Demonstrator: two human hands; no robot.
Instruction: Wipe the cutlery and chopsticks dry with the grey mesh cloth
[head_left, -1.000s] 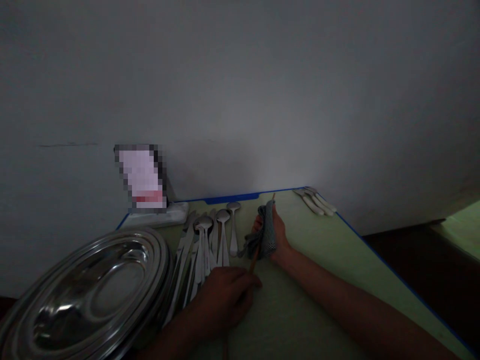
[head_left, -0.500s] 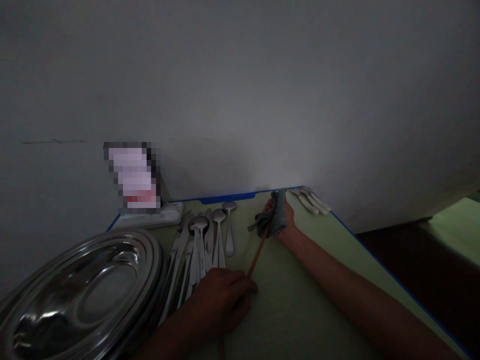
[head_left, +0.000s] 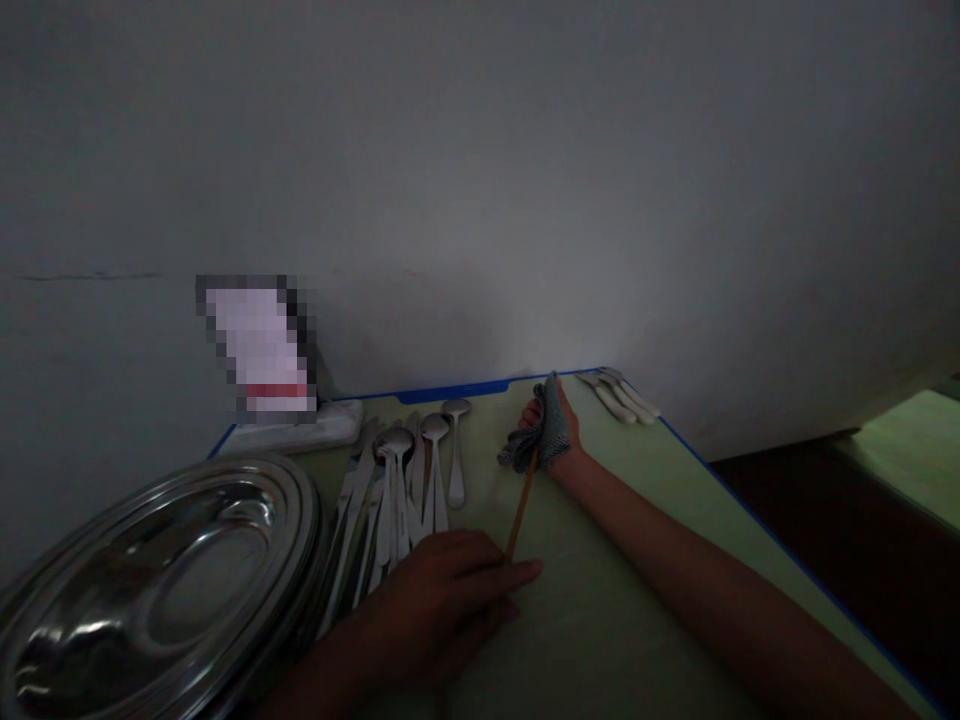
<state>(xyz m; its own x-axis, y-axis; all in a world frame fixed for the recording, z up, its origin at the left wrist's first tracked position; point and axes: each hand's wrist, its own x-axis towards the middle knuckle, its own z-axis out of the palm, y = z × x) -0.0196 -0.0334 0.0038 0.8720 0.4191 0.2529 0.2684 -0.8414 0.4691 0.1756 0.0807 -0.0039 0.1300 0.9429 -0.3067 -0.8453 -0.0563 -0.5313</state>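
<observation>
A pale green table with a blue edge [head_left: 645, 500] carries a stack of oval steel trays [head_left: 157, 580], a row of metal spoons and knives [head_left: 405, 480], and what look like white-handled utensils [head_left: 619, 393] at its far corner.

1. One view only — a head-worn camera, looking forward and down across a green table [head_left: 645, 500] toward a pale wall [head_left: 480, 180] at 12 o'clock.
2. Close range — forearms enter from 6 o'clock.

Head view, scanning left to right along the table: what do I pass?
Steel tray → row of spoons → left hand on the wooden stick → right hand clutching a grey cloth → white-handled utensils at the far corner.
</observation>
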